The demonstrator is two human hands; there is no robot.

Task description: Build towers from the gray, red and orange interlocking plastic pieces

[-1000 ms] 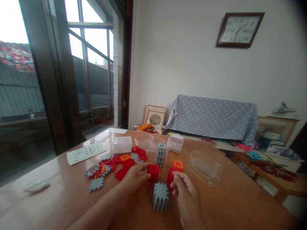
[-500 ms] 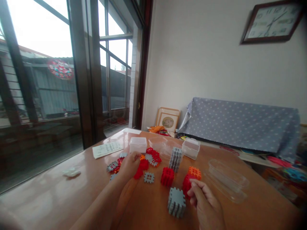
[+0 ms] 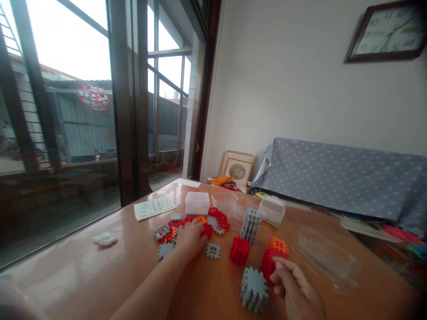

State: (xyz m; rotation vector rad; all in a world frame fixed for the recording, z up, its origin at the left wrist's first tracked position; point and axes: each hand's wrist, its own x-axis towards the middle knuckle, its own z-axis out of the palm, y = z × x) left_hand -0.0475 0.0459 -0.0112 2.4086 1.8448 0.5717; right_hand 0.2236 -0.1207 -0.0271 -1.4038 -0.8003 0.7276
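Observation:
My left hand (image 3: 191, 239) lies palm-down on the pile of flat red, orange and grey tiles (image 3: 191, 223), fingers over a red tile; whether it grips one I cannot tell. My right hand (image 3: 295, 286) rests by the table's near edge, its curled fingers touching a red cube (image 3: 268, 264) that stands beside an orange cube (image 3: 279, 247). A grey cube (image 3: 254, 289) sits just left of that hand. Another red cube (image 3: 239, 250) and a loose grey tile (image 3: 212, 251) lie between the hands. A stack of grey tiles (image 3: 251, 225) stands behind.
On the wooden table (image 3: 100, 275) are two small clear boxes (image 3: 197, 203) (image 3: 272, 210), a clear lid (image 3: 328, 258) at the right, a printed paper sheet (image 3: 154, 207) and a white crumpled scrap (image 3: 105, 239). A window stands at the left; a polka-dot covered bench at the back.
My left hand left the red cube and reached left onto the tile pile. A grey tile now lies loose beside it. The view swung left; my right hand stayed at the red cube.

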